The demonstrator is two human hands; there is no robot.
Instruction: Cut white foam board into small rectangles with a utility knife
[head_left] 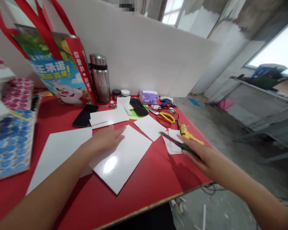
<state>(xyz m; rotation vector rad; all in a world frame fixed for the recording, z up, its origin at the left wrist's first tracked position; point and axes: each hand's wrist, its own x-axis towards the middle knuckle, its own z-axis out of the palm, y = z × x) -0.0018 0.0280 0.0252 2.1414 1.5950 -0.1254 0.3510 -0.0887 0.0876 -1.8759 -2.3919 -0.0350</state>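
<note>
The board (127, 153), near the desk's (163, 179) front edge, should be light, stiff and slick (it glares), best held by its edges. The left hand (107, 139) lies loosely spread over it, gripping nothing; the right hand (205, 156) is wrapped round the knife (181, 145).

Left grip (107, 139) splayed (palm-down), right grip (203, 156) closed

- A white partition (144, 60) backed a red-topped table (153, 175).
- Daylight brightened a window (277, 48) beside a patchily plastered wall (230, 48).
- Scraps (204, 215) littered the grey floor (218, 134).
</note>
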